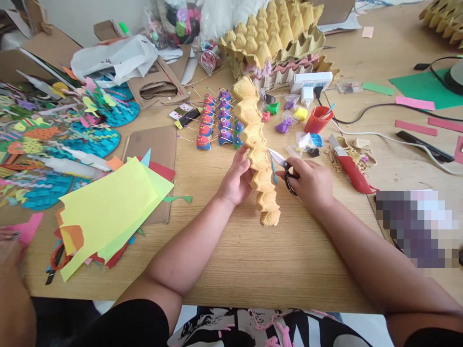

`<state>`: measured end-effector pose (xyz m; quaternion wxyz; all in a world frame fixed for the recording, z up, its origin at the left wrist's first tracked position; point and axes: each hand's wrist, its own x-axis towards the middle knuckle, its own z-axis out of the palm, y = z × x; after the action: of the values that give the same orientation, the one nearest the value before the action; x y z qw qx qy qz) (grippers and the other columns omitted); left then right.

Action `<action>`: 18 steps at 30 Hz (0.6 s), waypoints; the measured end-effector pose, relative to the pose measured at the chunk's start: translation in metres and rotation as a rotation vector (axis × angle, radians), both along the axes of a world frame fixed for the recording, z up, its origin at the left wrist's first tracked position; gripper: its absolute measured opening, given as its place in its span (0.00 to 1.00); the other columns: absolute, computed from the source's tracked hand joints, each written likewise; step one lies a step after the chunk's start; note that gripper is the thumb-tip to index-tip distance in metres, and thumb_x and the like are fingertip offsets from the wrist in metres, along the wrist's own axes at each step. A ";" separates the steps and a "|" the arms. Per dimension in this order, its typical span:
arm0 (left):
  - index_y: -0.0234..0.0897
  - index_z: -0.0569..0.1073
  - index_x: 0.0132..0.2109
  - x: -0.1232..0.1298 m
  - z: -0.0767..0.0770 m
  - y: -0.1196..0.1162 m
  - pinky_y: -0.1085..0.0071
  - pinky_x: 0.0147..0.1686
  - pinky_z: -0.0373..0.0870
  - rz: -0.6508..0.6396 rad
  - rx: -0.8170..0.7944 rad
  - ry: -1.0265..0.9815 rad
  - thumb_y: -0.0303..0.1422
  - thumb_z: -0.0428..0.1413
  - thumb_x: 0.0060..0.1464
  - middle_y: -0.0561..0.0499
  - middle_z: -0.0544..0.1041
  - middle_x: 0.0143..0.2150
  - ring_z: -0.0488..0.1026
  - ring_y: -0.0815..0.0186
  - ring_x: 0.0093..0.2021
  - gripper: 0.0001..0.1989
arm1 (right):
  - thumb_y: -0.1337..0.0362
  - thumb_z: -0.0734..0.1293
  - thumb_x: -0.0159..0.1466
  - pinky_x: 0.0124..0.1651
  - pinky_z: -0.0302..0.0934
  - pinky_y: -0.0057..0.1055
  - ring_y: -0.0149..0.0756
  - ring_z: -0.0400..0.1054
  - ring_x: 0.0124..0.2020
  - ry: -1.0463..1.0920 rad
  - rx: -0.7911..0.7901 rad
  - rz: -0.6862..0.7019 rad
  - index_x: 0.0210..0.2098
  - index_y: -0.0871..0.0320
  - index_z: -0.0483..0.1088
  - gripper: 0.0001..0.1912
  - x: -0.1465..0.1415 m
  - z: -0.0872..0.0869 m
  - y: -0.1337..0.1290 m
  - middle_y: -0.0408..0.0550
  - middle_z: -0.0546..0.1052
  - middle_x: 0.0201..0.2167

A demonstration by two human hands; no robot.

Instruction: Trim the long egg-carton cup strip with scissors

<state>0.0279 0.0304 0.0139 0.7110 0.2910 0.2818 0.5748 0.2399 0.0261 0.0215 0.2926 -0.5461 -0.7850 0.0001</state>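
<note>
My left hand (237,179) is closed around a long yellow strip of egg carton (258,159), held lengthwise above the table, its far end pointing away from me. In my right hand (313,185) is a pair of scissors (285,166) with black handles; the blades reach the right edge of the strip. A thin blue piece (274,169) shows by the blades. Behind the strip stand painted egg-carton caterpillars, a red one (205,123), a purple one (224,118) and a green one (238,132) partly hidden by the strip.
Yellow and green paper sheets (115,202) lie on cardboard to the left, near colourful paper crafts (94,140). Stacked egg trays (267,36) stand at the back. Rightward are a red cup (318,120), a red-handled knife (350,166) and cables. Another person's hand (10,250) is at far left.
</note>
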 end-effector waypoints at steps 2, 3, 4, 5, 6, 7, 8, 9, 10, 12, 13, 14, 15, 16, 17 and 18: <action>0.56 0.76 0.60 0.000 0.000 -0.001 0.56 0.52 0.78 -0.007 0.007 0.028 0.46 0.69 0.52 0.53 0.83 0.54 0.79 0.52 0.58 0.28 | 0.37 0.62 0.71 0.30 0.51 0.33 0.38 0.69 0.27 0.074 -0.047 -0.050 0.44 0.54 0.78 0.28 0.001 -0.003 0.001 0.48 0.79 0.27; 0.56 0.76 0.60 0.000 0.000 -0.001 0.56 0.51 0.78 -0.006 0.007 0.039 0.46 0.69 0.52 0.53 0.83 0.55 0.80 0.52 0.58 0.27 | 0.36 0.63 0.70 0.30 0.51 0.33 0.38 0.68 0.26 0.110 -0.074 -0.069 0.44 0.54 0.78 0.28 0.001 -0.005 0.002 0.48 0.78 0.27; 0.55 0.77 0.60 0.000 -0.001 -0.001 0.57 0.51 0.78 -0.002 0.003 0.044 0.46 0.69 0.53 0.53 0.83 0.55 0.80 0.52 0.57 0.27 | 0.36 0.64 0.69 0.30 0.52 0.33 0.37 0.67 0.26 0.144 -0.101 -0.079 0.45 0.54 0.78 0.29 0.001 -0.006 0.003 0.47 0.79 0.27; 0.55 0.77 0.60 0.000 -0.001 -0.001 0.57 0.50 0.79 0.002 -0.004 0.041 0.45 0.69 0.53 0.52 0.83 0.54 0.80 0.52 0.56 0.27 | 0.35 0.65 0.68 0.30 0.53 0.32 0.36 0.67 0.25 0.176 -0.128 -0.082 0.45 0.54 0.78 0.29 0.001 -0.007 0.003 0.47 0.79 0.27; 0.54 0.77 0.60 0.000 -0.001 -0.001 0.58 0.49 0.79 0.004 -0.013 0.032 0.45 0.69 0.53 0.52 0.83 0.54 0.81 0.52 0.56 0.27 | 0.35 0.65 0.67 0.30 0.54 0.32 0.36 0.67 0.25 0.201 -0.154 -0.078 0.45 0.54 0.78 0.29 0.001 -0.008 0.003 0.47 0.78 0.27; 0.53 0.77 0.60 0.000 -0.001 -0.001 0.59 0.48 0.79 0.001 -0.021 0.019 0.45 0.69 0.52 0.52 0.84 0.53 0.81 0.52 0.55 0.27 | 0.35 0.66 0.66 0.30 0.55 0.31 0.36 0.67 0.25 0.221 -0.172 -0.073 0.46 0.54 0.78 0.29 0.000 -0.009 0.003 0.46 0.78 0.27; 0.53 0.77 0.60 0.000 -0.001 -0.001 0.60 0.46 0.79 -0.009 -0.025 0.003 0.44 0.70 0.52 0.52 0.84 0.52 0.82 0.53 0.54 0.28 | 0.35 0.66 0.66 0.30 0.55 0.31 0.35 0.67 0.25 0.237 -0.184 -0.070 0.46 0.54 0.78 0.29 0.000 -0.010 0.003 0.46 0.78 0.27; 0.53 0.77 0.59 0.000 -0.001 -0.001 0.61 0.45 0.79 -0.026 -0.023 -0.012 0.44 0.70 0.51 0.52 0.84 0.50 0.83 0.54 0.52 0.28 | 0.35 0.67 0.66 0.31 0.55 0.31 0.35 0.66 0.25 0.248 -0.189 -0.066 0.46 0.54 0.78 0.29 0.000 -0.010 0.003 0.46 0.78 0.27; 0.53 0.77 0.59 -0.001 0.000 -0.001 0.62 0.43 0.80 -0.044 -0.016 -0.022 0.44 0.71 0.51 0.53 0.84 0.49 0.83 0.55 0.50 0.28 | 0.36 0.67 0.66 0.31 0.56 0.31 0.35 0.66 0.26 0.259 -0.191 -0.062 0.45 0.54 0.78 0.28 0.000 -0.010 0.003 0.46 0.78 0.27; 0.52 0.77 0.56 -0.001 0.001 -0.002 0.64 0.40 0.80 -0.077 -0.002 -0.024 0.43 0.72 0.50 0.54 0.84 0.46 0.84 0.58 0.44 0.27 | 0.36 0.68 0.65 0.30 0.56 0.30 0.34 0.66 0.25 0.280 -0.191 -0.048 0.45 0.55 0.78 0.28 -0.001 -0.009 0.003 0.46 0.78 0.27; 0.51 0.77 0.56 -0.001 0.001 -0.002 0.65 0.39 0.80 -0.085 -0.002 -0.022 0.43 0.72 0.49 0.54 0.84 0.45 0.84 0.59 0.42 0.27 | 0.36 0.68 0.65 0.30 0.56 0.30 0.34 0.66 0.25 0.287 -0.192 -0.038 0.44 0.55 0.78 0.28 -0.001 -0.009 0.003 0.45 0.78 0.27; 0.51 0.76 0.56 -0.001 0.002 -0.002 0.65 0.38 0.80 -0.088 -0.007 -0.024 0.42 0.72 0.49 0.54 0.84 0.45 0.84 0.60 0.41 0.27 | 0.37 0.68 0.65 0.30 0.56 0.30 0.33 0.66 0.25 0.291 -0.196 -0.025 0.44 0.55 0.78 0.27 -0.001 -0.009 0.003 0.45 0.78 0.27; 0.52 0.76 0.57 -0.002 0.002 -0.002 0.66 0.39 0.80 -0.086 -0.015 -0.029 0.42 0.72 0.49 0.55 0.83 0.45 0.84 0.61 0.41 0.28 | 0.37 0.69 0.65 0.30 0.56 0.30 0.33 0.66 0.25 0.291 -0.200 -0.012 0.44 0.55 0.78 0.27 -0.001 -0.008 0.003 0.45 0.78 0.26; 0.52 0.75 0.58 -0.002 0.002 -0.001 0.66 0.39 0.80 -0.082 -0.023 -0.037 0.41 0.72 0.48 0.55 0.83 0.46 0.84 0.62 0.41 0.29 | 0.37 0.69 0.65 0.30 0.56 0.30 0.33 0.66 0.25 0.287 -0.203 0.001 0.44 0.55 0.78 0.27 -0.001 -0.008 0.003 0.44 0.77 0.26; 0.53 0.74 0.59 -0.002 0.001 -0.001 0.66 0.40 0.80 -0.078 -0.028 -0.044 0.41 0.72 0.48 0.55 0.83 0.47 0.84 0.62 0.42 0.31 | 0.37 0.68 0.65 0.30 0.56 0.30 0.33 0.66 0.25 0.281 -0.203 0.010 0.44 0.55 0.78 0.27 -0.001 -0.007 0.003 0.44 0.77 0.26; 0.53 0.74 0.60 -0.001 0.001 -0.001 0.66 0.40 0.80 -0.075 -0.027 -0.046 0.41 0.72 0.49 0.55 0.83 0.47 0.84 0.62 0.42 0.31 | 0.36 0.68 0.65 0.30 0.56 0.30 0.33 0.66 0.24 0.271 -0.199 0.017 0.44 0.55 0.78 0.28 -0.001 -0.007 0.002 0.44 0.77 0.25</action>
<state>0.0264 0.0295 0.0150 0.7423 0.2783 0.2621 0.5503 0.2387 0.0285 0.0145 0.3404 -0.5606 -0.7390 0.1540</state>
